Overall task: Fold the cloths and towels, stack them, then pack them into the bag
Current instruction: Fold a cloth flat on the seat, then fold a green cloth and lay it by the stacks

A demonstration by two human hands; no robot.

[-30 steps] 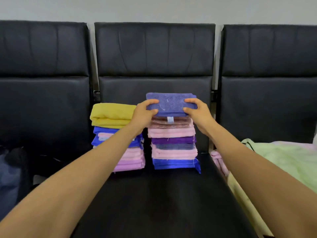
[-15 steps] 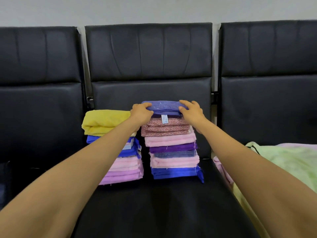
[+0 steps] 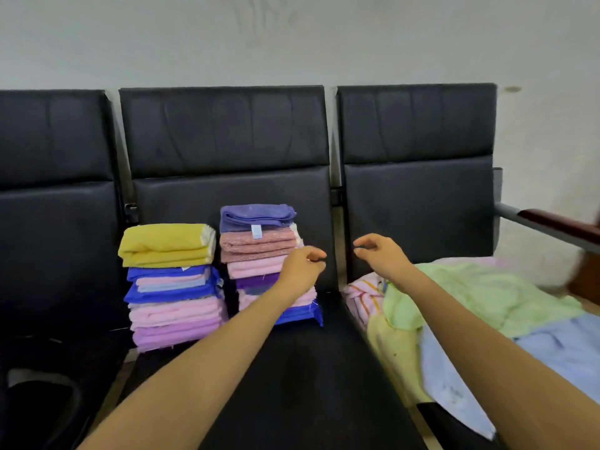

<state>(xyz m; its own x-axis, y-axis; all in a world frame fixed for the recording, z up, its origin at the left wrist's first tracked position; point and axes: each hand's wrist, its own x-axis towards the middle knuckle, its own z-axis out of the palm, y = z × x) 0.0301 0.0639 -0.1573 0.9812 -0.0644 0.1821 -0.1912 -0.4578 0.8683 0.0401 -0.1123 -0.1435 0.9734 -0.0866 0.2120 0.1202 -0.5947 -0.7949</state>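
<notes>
Two stacks of folded cloths stand on the middle black seat [image 3: 302,368]. The right stack [image 3: 259,254] is topped by a folded purple-blue towel [image 3: 256,216] with a white tag. The left stack [image 3: 172,297] is topped by a yellow cloth [image 3: 165,243]. My left hand [image 3: 303,266] hovers in front of the right stack's right side, fingers loosely curled, holding nothing. My right hand [image 3: 378,251] is in the air over the gap between the seats, fingers loosely curled and empty. Unfolded cloths lie on the right seat: a light green one [image 3: 480,293], a pale blue one [image 3: 558,355] and a pink striped one [image 3: 362,295].
Black seat backs [image 3: 227,134] rise behind the stacks. An armrest [image 3: 552,225] sticks out at the far right. The left seat [image 3: 55,287] is dark, with a dark shape at its lower left.
Both hands have let go of the purple-blue towel, which now lies on the right stack. They have moved right, away from the stack. The view has shifted right and up.
</notes>
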